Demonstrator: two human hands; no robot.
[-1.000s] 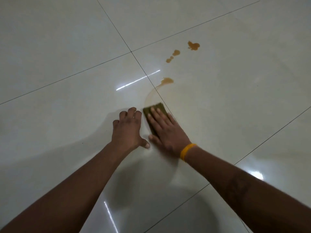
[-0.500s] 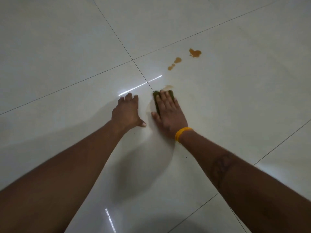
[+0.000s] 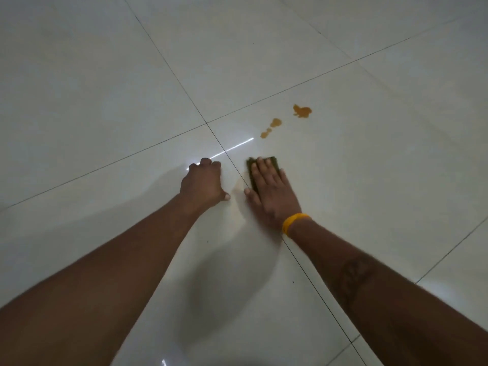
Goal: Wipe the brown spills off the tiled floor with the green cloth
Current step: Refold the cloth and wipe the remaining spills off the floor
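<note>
1. Far left, it's all pale glossy tiled floor [image 3: 79, 88], dark grout lines crossing it, and a bright streak of reflected light [image 3: 232, 147] running just beyond the hands.
2. Here's the left hand [image 3: 202, 184], planted on the floor left of the grout line; its grip looks released, holding nothing, fingers bent down onto the tile and the thumb out to the right. How far the fingers curl I cannot tell, they're hidden behind the knuckles.
3. Between the two hands there's a faint wet smear [image 3: 239, 184] on the tile, right along the grout line.
4. Just right of that, the green cloth [image 3: 250, 170] lies flat on the floor, only its left and far edges peeking out.
5. The right hand [image 3: 272, 192] is on top of it, fingers straight and pressing down flat, not clenched, thumb touching the floor on the left. A yellow wristband [image 3: 293, 223] sits on that wrist.
6. Beyond the cloth, farther and to the right, the brown spills [image 3: 274, 123] sit in a diagonal trail: a small blob nearest the cloth, a second just past it, and the biggest splash [image 3: 302, 111] farthest right. None touches the cloth, and nothing lies between the cloth and the nearest one.
7. Near right, the right forearm runs across another grout junction.
</note>
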